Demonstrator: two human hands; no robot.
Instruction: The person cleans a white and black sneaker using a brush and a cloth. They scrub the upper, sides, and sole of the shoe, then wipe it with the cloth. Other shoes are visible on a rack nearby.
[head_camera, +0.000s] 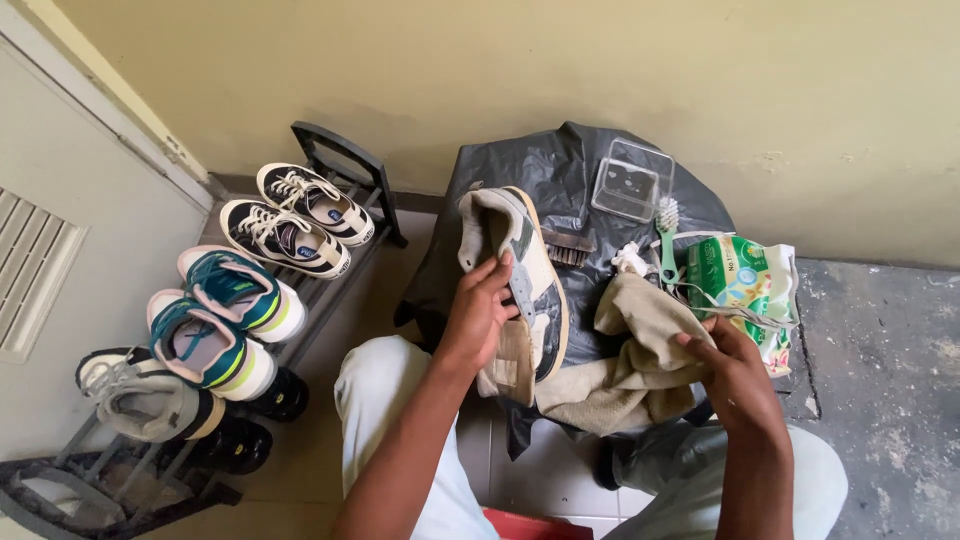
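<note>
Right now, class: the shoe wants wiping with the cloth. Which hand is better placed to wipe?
The right hand: it already grips the beige cloth, beside the shoe, which the left hand holds.

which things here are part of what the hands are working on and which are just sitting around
In use: sneaker in left hand; beige cloth under right hand.
Lying about: toothbrush, bristle brush, green packet, clear box, shoe rack.
</note>
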